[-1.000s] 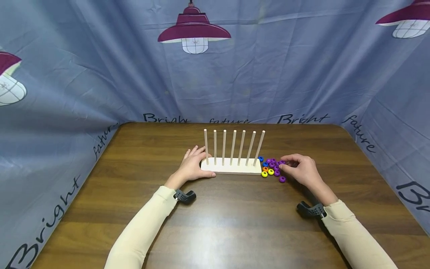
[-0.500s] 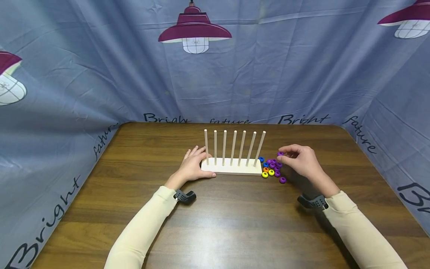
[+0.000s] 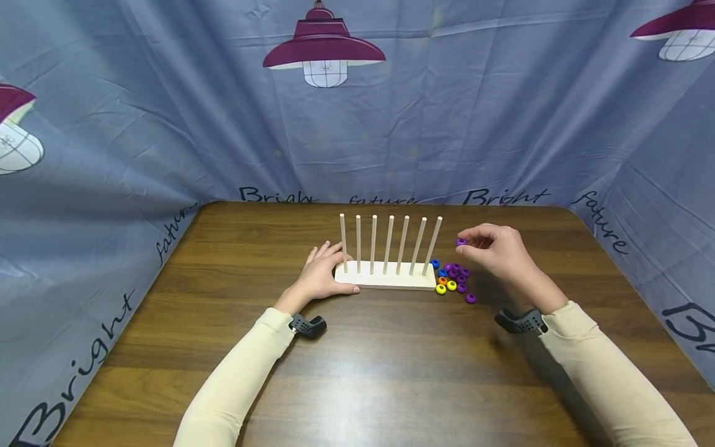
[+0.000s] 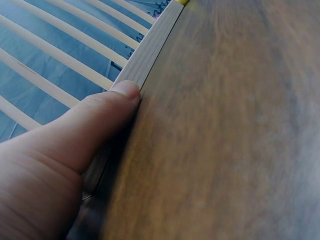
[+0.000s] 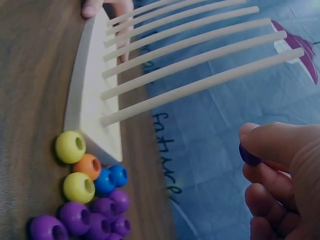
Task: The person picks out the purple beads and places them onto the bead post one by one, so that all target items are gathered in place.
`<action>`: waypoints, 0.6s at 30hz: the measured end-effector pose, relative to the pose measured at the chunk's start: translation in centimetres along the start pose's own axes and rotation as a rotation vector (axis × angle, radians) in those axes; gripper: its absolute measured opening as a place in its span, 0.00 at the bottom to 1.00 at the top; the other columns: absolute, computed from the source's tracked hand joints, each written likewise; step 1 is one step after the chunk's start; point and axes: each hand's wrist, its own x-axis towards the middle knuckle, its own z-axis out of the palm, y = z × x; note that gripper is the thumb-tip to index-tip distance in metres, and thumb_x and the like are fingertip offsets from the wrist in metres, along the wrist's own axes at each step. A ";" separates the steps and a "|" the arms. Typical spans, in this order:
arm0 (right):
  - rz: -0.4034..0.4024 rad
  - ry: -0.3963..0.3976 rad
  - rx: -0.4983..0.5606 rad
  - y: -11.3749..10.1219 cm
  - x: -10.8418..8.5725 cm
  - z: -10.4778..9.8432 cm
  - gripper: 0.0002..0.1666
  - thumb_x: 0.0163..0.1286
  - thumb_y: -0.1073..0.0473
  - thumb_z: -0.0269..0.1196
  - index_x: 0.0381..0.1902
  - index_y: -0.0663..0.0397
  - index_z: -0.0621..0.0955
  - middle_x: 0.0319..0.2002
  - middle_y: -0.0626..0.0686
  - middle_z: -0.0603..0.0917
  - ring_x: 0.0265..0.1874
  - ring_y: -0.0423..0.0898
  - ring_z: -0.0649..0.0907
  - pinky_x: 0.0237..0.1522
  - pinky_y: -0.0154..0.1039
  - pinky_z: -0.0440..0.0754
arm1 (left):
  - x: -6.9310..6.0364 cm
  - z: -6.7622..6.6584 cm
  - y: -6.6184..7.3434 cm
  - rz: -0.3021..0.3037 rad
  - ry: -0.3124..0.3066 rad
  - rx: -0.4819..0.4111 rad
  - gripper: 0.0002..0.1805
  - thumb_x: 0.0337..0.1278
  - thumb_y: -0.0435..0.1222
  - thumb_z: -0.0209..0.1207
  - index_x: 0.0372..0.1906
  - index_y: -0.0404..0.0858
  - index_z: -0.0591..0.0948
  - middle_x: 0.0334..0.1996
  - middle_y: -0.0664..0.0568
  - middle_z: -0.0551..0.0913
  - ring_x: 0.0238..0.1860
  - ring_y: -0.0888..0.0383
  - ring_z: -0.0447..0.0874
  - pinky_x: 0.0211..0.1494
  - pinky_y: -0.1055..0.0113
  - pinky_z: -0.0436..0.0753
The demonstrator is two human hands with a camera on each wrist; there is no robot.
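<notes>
In the head view, we see the left hand [image 3: 321,276] holding the left end of a pale wooden rack [image 3: 391,280]; its thumb lies along the front edge, and its other fingers, a little spread, go behind. On this rack stand 7 pegs [image 3: 388,245]. The right hand [image 3: 503,253] pinches 1 purple bead [image 3: 461,243] in the air, to the right of the pegs and apart from them. On the brown table [image 3: 357,366], beside the right end of the rack, we find loose beads: 2 blue beads [image 3: 435,264], 1 orange bead [image 3: 442,281], 2 yellow beads [image 3: 452,285] and several purple ones [image 3: 462,288]. Behind stands a blue curtain [image 3: 346,136] with printed lamps.

In the left wrist view, we see the left thumb pressing on the edge of the rack; the other fingers are hidden, so from here we cannot tell how they lie.

In the right wrist view, the pinched bead sits between thumb and index finger, partly covered, while the remaining fingers are curled below it.
</notes>
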 end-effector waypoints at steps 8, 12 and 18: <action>-0.014 -0.003 0.028 -1.5 1.1 -0.9 0.10 0.58 0.63 0.76 0.38 0.56 0.90 0.29 0.54 0.88 0.25 0.28 0.77 0.28 0.21 0.74 | 0.0 0.0 -0.1 0.009 0.009 -0.009 0.40 0.41 0.59 0.74 0.61 0.45 0.81 0.79 0.41 0.63 0.82 0.36 0.49 0.83 0.37 0.44; -0.033 -0.006 0.016 -2.2 1.6 -1.5 0.10 0.58 0.63 0.76 0.39 0.56 0.90 0.29 0.54 0.88 0.25 0.28 0.77 0.28 0.21 0.73 | 0.0 -0.1 -0.1 -0.001 0.000 -0.007 0.41 0.42 0.60 0.74 0.62 0.45 0.81 0.79 0.42 0.62 0.82 0.37 0.48 0.84 0.39 0.43; -0.058 -0.007 0.003 -3.1 2.2 -2.1 0.10 0.58 0.63 0.76 0.39 0.56 0.90 0.28 0.54 0.88 0.25 0.28 0.76 0.28 0.21 0.73 | -0.1 0.0 -0.1 0.000 -0.006 -0.001 0.41 0.43 0.60 0.74 0.63 0.45 0.80 0.79 0.42 0.62 0.82 0.37 0.49 0.84 0.38 0.44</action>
